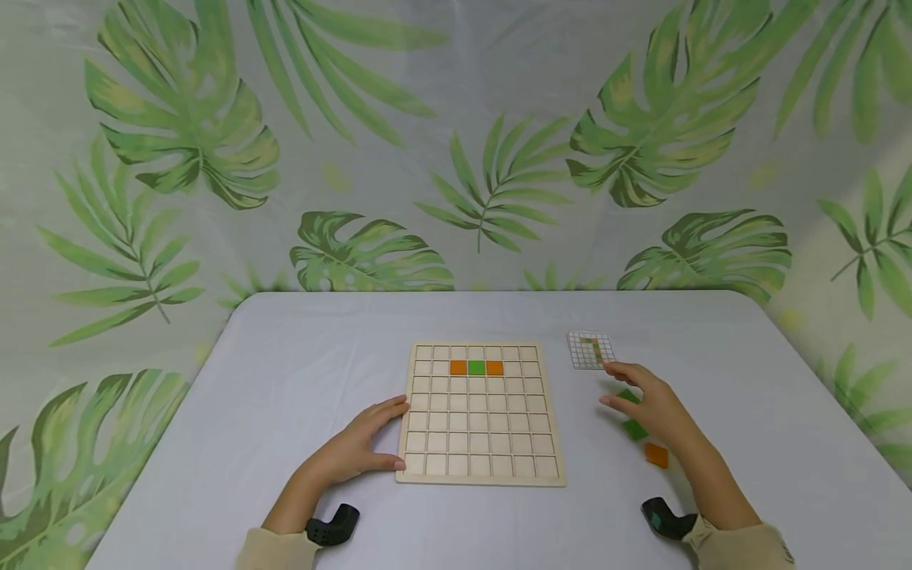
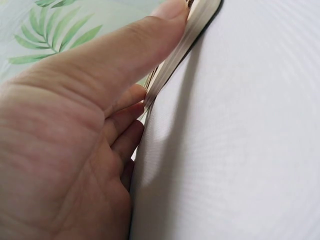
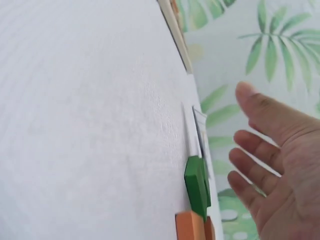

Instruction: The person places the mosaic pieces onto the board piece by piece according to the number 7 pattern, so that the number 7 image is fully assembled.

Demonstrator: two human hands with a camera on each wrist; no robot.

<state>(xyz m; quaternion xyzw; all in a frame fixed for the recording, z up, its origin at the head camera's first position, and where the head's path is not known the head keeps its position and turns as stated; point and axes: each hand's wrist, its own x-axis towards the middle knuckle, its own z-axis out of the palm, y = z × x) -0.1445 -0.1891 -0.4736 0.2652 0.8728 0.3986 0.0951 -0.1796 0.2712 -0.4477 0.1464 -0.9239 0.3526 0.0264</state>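
A square wooden grid board [image 1: 477, 439] lies on the table. Along its second row from the back sit an orange tile [image 1: 459, 367], a green tile [image 1: 476, 367] and another orange tile [image 1: 495, 367], side by side. My left hand [image 1: 356, 443] rests its fingertips and thumb against the board's left edge. To the right, my right hand [image 1: 659, 408] hovers with thumb and fingers apart, nothing between them. Below it lie two loose green tiles [image 1: 635, 430], the farther partly hidden by the hand, and a loose orange tile [image 1: 656, 455].
A small pattern card [image 1: 587, 348] with a printed grid and coloured squares lies behind the right hand, right of the board. White cloth covers the table [image 1: 285, 356]. A leaf-printed curtain [image 1: 492, 142] hangs behind it.
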